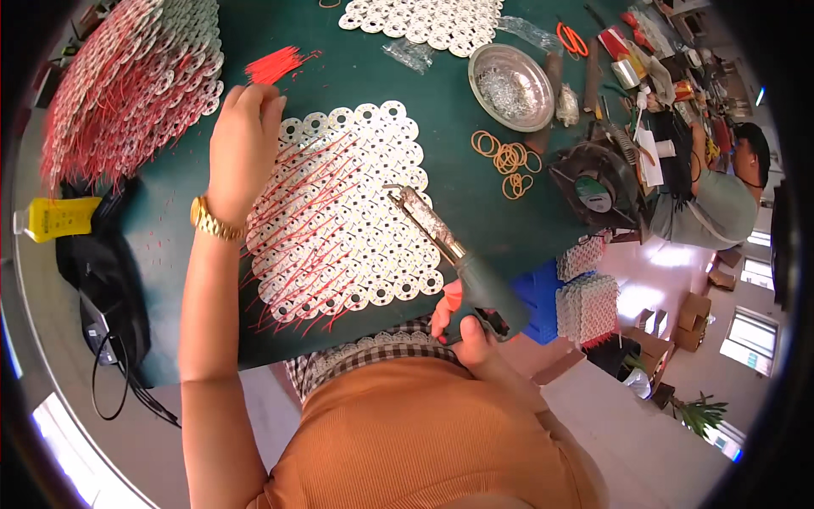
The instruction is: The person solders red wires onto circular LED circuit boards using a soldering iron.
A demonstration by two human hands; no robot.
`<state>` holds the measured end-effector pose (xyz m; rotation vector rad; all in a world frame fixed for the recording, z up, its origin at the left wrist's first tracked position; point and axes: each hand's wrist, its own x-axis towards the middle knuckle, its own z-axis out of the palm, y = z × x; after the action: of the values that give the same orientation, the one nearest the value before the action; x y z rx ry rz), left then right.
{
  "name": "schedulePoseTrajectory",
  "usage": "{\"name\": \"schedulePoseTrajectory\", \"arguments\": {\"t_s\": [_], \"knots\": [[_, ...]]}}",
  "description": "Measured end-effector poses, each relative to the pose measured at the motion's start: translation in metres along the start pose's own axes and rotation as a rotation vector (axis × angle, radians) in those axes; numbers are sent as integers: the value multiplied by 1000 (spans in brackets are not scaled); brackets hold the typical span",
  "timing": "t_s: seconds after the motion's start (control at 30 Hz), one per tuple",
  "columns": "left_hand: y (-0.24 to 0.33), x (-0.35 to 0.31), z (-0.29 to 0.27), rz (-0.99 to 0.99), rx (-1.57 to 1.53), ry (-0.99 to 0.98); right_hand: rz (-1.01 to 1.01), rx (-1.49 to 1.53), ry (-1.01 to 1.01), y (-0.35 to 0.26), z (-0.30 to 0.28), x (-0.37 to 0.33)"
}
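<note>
My right hand (pixel 471 327) grips the dark handle of a soldering gun (pixel 487 297) at the panel's near right corner. The gun's metal nozzle points up and left over a panel of round white LED boards (pixel 381 220). Thin red wires lie in rows across the panel's left and middle part; its right columns show none. My left hand (pixel 242 140), with a gold watch (pixel 215 220) on the wrist, is at the panel's far left corner. Its fingers are bent and drawn together, tips hidden, just below a bundle of cut red wires (pixel 273 65).
A tall stack of wired boards (pixel 136 85) stands at the far left, bare boards (pixel 424 21) at the back. A metal bowl (pixel 511 87), rubber bands (pixel 509 159) and a fan (pixel 598 187) lie right. A yellow bottle (pixel 59 218) sits left. Another person (pixel 716 199) works far right.
</note>
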<state>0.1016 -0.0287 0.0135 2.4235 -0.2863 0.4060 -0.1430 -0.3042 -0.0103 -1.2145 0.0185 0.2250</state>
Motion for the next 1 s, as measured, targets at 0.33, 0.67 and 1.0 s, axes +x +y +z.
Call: {"name": "schedulePoseTrajectory", "arguments": {"t_s": [0.33, 0.67, 1.0], "knots": [[-37, 46, 34, 300, 747, 131, -201, 84, -68, 33, -7, 2], [-46, 52, 22, 124, 557, 153, -342, -442, -273, 51, -33, 0], [31, -43, -1, -119, -383, 11, -396, -500, -137, 45, -22, 2]]}}
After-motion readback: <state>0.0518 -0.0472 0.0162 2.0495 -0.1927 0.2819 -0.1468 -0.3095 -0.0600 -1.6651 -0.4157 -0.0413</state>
